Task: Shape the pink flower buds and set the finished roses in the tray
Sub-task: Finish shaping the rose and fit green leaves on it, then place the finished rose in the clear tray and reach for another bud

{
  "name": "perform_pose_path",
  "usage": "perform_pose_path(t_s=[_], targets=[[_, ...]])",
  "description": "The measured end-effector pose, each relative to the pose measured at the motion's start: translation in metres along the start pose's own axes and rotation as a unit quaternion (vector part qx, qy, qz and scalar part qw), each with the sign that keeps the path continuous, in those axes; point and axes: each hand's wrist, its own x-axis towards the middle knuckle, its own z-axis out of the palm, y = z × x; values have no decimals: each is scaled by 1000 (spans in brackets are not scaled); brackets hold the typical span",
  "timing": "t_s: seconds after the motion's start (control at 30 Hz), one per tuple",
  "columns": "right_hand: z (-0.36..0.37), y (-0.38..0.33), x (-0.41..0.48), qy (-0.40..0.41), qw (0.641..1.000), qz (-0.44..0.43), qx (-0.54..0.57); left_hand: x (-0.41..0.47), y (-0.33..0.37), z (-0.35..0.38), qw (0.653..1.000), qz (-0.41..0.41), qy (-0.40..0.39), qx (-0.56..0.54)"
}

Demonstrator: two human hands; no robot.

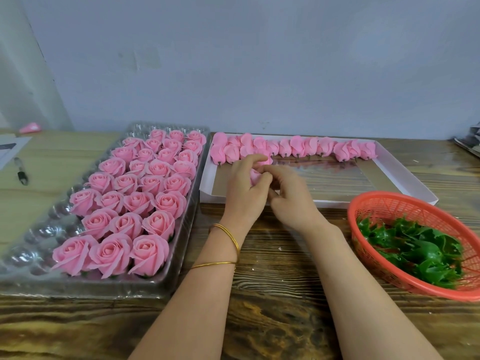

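The pink bud (255, 176) sits between both hands, just over the near edge of the white box (405, 178). The left hand (242, 189) is curled round it. The right hand (289, 201) pinches at its petals with thumb and forefinger, the other fingers loosely bent. Most of the bud is hidden, so how far it is shaped cannot be told.

The petals look thin and soft. Too hard a pinch would likely crease or tear one, and a loose hold could let the bud drop into the box.

The tray (187, 203) lies to the left of the left hand, and finished roses (145, 201) fill the columns nearest it. The free cells (46, 229) are on the side away from the hands, so a placing hand must pass over the roses. A low wrist or the bangles (228, 237) could flatten a bloom.

Beyond the hands, the row of buds (298, 149) lines the box's far wall. A careless reach there could knock neighbours over.

The basket (376, 201) of green leaf pieces (415, 248) stands just right of the right forearm. An outward swing of the elbow could nudge its rim.

The bench (272, 294) beneath the wrists, between tray and basket, gives open room. So does the box floor between the hands and the row.
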Motion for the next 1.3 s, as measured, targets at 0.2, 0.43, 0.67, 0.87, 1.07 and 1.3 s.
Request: perform_pose_path(t_s=[0.2, 0.43, 0.67, 0.87, 1.07, 1.3], targets=[[-1, -3, -1, 8, 1000, -13, 5, -2, 1, 1, 998, 5, -21, 64], [-1, -6, -1, 7, 1000, -9, 27, -2, 1, 0, 994, 6, -37, 104], [0, -4, -3, 19, 997, 24, 66, -3, 1, 1, 994, 11, -43, 101], [0, -3, -2, 25, 996, 31, 83, -2, 2, 2, 993, 13, -42, 106], [1, -1, 0, 43, 991, 54, 116, -2, 4, 2, 990, 0, -31, 135], [-3, 1, 1, 53, 987, 90, 125, 4, 17, -8, 985, -17, 6, 174]])
